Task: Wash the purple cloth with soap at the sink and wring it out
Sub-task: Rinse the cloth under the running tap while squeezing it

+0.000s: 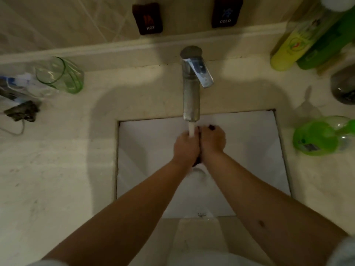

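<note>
Both my hands are pressed together over the white sink (249,150), right under the chrome faucet (191,87). Water runs from the spout onto them. My left hand (185,147) and my right hand (212,140) grip the dark purple cloth (197,160), bunched between the palms. Only small dark bits of it show, at the fingertips and below the wrists; the rest is hidden by the hands.
A green glass cup (61,74) and a tangle of cable lie on the counter at the left. Yellow and green bottles (299,41) stand at the back right, and a green soap bottle (322,138) lies at the sink's right. HOT and COLD tags hang on the wall.
</note>
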